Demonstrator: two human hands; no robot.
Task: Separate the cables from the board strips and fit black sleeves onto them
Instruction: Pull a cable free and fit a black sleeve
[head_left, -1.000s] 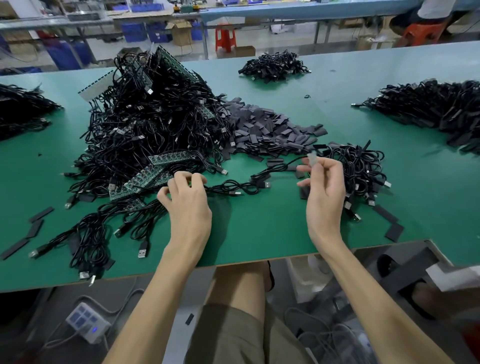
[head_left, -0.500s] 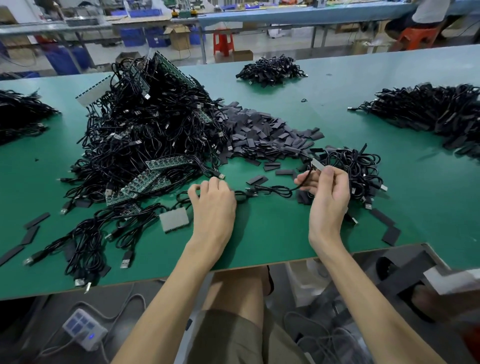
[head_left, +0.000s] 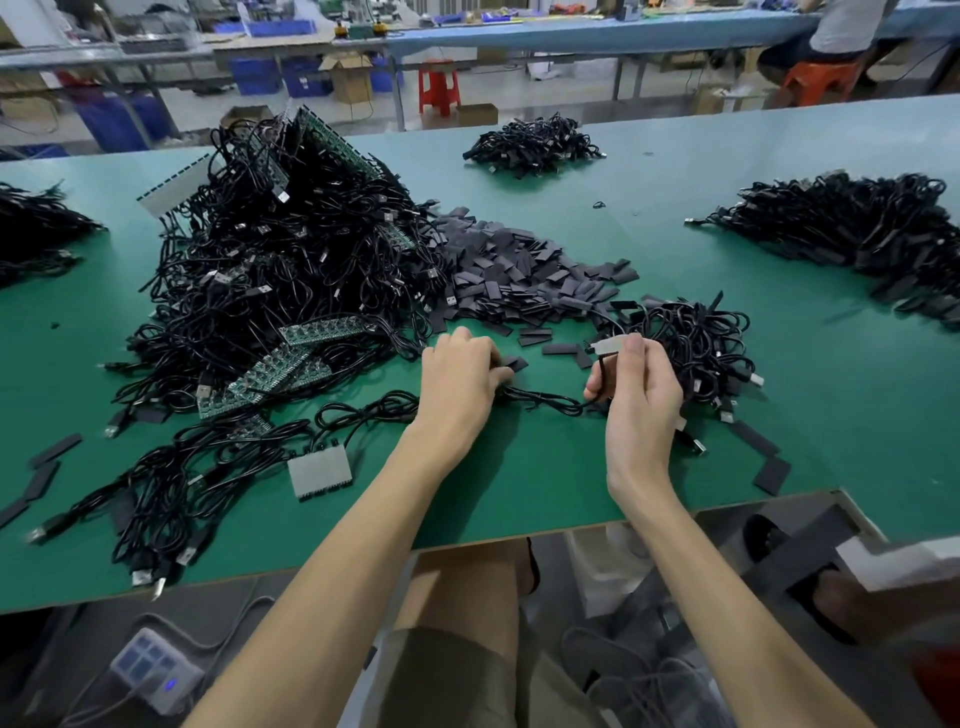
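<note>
My right hand (head_left: 636, 392) pinches a small pale board piece (head_left: 613, 344) at the end of a black cable (head_left: 545, 401) and holds it above the green table (head_left: 519, 483). The cable loops down and runs left to my left hand (head_left: 457, 376), whose curled fingers touch a flat black sleeve (head_left: 514, 364) on the table; whether they grip it is hidden. Behind lies a heap of black sleeves (head_left: 519, 270). A big tangle of cables on green board strips (head_left: 291, 280) rises at the left. A broken-off grey strip piece (head_left: 321, 472) lies near my left forearm.
A small pile of cables (head_left: 696, 348) sits just right of my right hand. Other cable piles lie at far right (head_left: 857, 234), at the back (head_left: 530, 145) and at far left (head_left: 36, 234). Loose sleeves (head_left: 771, 475) lie near the table's front edge.
My left hand has let go of the board strip, leaving the grey piece on the table, and moved right toward the sleeves. My right hand stays near the small pile with the cable's board end.
</note>
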